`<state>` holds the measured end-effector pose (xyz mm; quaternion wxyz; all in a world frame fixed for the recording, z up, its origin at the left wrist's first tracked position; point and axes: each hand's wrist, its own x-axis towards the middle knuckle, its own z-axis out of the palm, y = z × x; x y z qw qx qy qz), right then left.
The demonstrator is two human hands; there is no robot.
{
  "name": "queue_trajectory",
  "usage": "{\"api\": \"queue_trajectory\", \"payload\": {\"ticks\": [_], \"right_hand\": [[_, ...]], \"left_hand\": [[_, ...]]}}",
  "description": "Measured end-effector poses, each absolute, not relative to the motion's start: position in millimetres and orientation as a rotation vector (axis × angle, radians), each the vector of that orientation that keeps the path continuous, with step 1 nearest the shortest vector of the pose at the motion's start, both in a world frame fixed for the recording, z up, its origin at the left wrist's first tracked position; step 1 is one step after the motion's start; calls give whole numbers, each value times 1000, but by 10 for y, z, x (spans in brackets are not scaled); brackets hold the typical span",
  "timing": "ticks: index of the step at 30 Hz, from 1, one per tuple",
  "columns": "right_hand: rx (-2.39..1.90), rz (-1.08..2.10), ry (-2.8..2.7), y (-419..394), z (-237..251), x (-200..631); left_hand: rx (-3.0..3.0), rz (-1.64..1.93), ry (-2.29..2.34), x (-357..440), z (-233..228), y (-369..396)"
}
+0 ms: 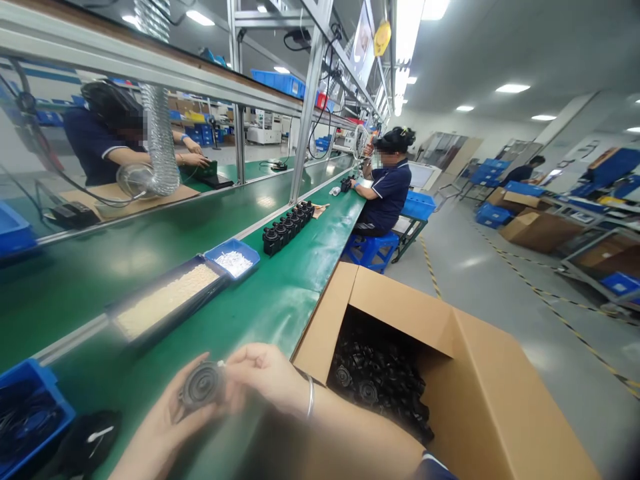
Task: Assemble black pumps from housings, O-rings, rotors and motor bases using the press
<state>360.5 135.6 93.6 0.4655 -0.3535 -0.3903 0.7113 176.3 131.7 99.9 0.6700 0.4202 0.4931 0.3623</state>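
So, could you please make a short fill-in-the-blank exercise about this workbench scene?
1. Both hands, left hand and right hand, hold a round ____ part.
2. The cardboard box on the right is ____ at the top.
3. The small blue tray holds ____ pieces.
4. The belt is ____.

Missing words: black; open; white; green

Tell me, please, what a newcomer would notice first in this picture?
Probably the left hand and right hand holding a round black part at the bottom, above the green bench. Beside them on the right, an open cardboard box holds many black parts.
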Motion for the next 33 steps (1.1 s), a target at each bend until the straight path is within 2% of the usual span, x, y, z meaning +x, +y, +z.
{"api": "queue_trajectory", "payload": {"ticks": [10, 19, 33], "right_hand": [[-1016, 1635, -1106, 1266, 815, 3625], [-1041, 1510, -1275, 1238, 926, 3497], [-1136, 1408, -1371, 1258, 992, 3480]], "left_hand": [[1218, 1043, 1086, 1813, 903, 1414], [1323, 1075, 952, 1812, 917, 1364], [1699, 1077, 1157, 1823, 875, 1301]]}}
